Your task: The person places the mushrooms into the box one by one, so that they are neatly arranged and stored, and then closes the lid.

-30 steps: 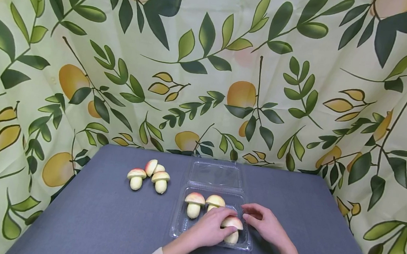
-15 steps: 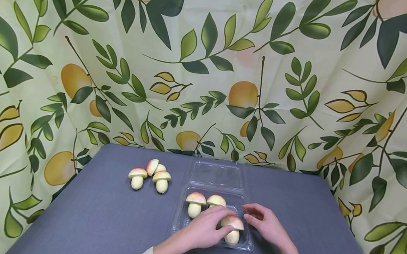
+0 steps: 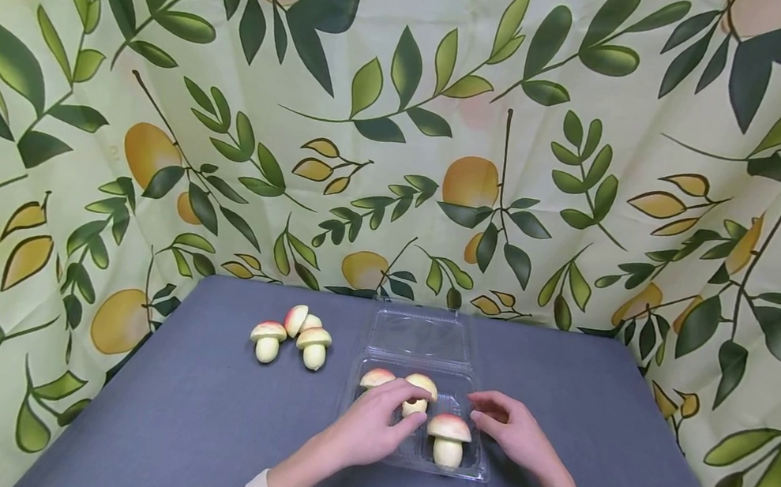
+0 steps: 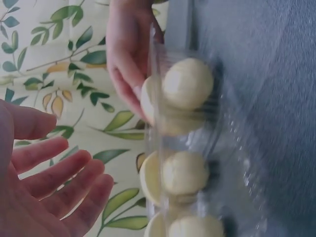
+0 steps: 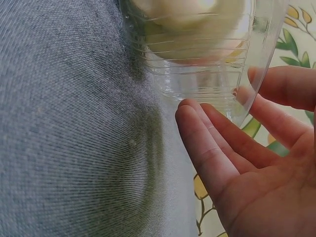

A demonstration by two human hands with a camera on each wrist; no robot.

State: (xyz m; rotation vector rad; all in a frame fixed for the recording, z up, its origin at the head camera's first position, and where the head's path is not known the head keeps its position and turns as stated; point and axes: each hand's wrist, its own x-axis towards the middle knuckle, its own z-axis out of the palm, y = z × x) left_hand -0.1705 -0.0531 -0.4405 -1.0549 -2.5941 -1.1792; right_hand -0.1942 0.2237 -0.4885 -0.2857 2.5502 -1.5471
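Observation:
My left hand [image 3: 372, 422] hovers over the left part of a clear plastic clamshell box [image 3: 476, 475], fingers spread and apart from the mushrooms in the left wrist view. Three mushroom figures with pale stems and red-tinged caps lie in the box: the front right mushroom [image 3: 448, 440], the back middle mushroom [image 3: 424, 386] and the back left mushroom [image 3: 377, 378], partly hidden by my left hand. My right hand [image 3: 512, 431] is at the box's right side, its fingers loosely bent. In the right wrist view its fingertips [image 5: 186, 111] are right at the clear ribbed wall.
The box's open lid [image 3: 421, 336] lies back on the dark grey table [image 3: 187, 413]. Several more mushrooms [image 3: 315, 347] lie in a group to the left of the lid. A leaf-patterned cloth [image 3: 399, 157] hangs behind and along the sides.
My left hand has let go of the front right mushroom and moved left, uncovering it and now covering part of the back left one. My right hand has stayed at the box's side.

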